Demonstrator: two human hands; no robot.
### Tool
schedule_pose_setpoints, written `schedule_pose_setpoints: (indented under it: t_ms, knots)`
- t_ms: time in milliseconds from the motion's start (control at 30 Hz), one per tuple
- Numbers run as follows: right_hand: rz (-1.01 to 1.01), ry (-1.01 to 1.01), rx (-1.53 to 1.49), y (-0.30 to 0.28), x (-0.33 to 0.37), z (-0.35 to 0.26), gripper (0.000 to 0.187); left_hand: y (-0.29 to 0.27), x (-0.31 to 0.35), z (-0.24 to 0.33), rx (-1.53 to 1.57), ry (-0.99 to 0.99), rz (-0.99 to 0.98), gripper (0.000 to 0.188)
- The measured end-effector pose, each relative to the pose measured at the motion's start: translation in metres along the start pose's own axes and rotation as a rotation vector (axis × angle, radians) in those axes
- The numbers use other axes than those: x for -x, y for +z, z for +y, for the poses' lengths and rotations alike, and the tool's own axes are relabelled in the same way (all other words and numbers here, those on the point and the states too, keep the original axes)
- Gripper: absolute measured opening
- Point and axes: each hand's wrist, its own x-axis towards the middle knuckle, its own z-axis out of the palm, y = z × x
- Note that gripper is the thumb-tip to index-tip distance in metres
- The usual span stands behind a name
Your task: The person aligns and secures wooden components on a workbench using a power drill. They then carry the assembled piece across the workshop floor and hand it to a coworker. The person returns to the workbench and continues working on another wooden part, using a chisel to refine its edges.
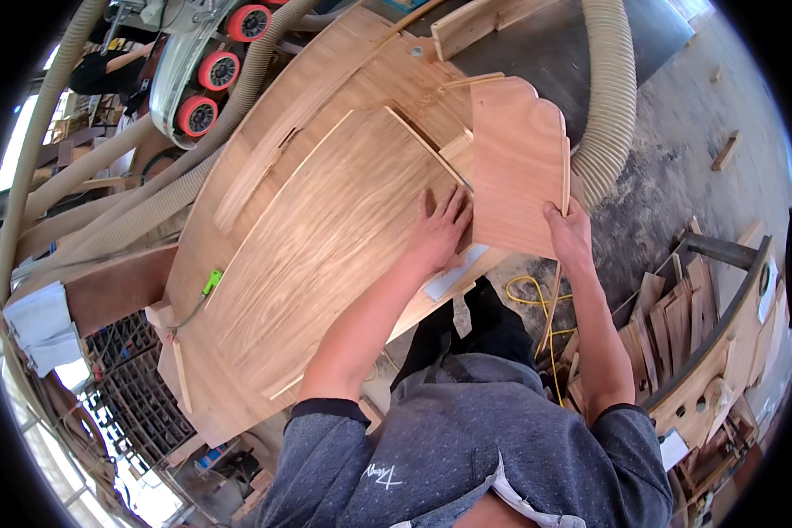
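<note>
A thin board with a scalloped top corner [521,167] stands over the right end of the workbench, tilted toward me. My right hand [570,236] is closed on its lower right edge, thumb on the front face. My left hand [440,231] lies with fingers spread at the right edge of a large wood-grained panel [326,238], holding nothing. The panel rests on the wooden bench top [229,400]. Beside the left wrist a white strip [456,271] lies at the bench's near edge. The lower end of the scalloped board hides part of the bench behind it.
A ribbed dust hose [609,97] hangs past the bench's right end. A machine with red rollers [218,70] stands at the far left. A yellow cord [546,308] runs over the floor. Wood offcuts [669,317] lean in a rack at right. A green-tipped tool [211,282] lies left.
</note>
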Motion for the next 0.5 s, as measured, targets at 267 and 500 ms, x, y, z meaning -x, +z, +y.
schedule_pose_setpoints:
  t_ms: [267,500]
  knots:
    - [0.137,-0.066,0.149,-0.003,-0.012,-0.019,0.026,-0.030,-0.050,-0.014,-0.146,0.118,-0.019,0.104]
    - [0.241,-0.039,0.094,-0.006,-0.004,-0.007,0.025,-0.050,-0.063,-0.027,-0.138,0.173,-0.035,0.089]
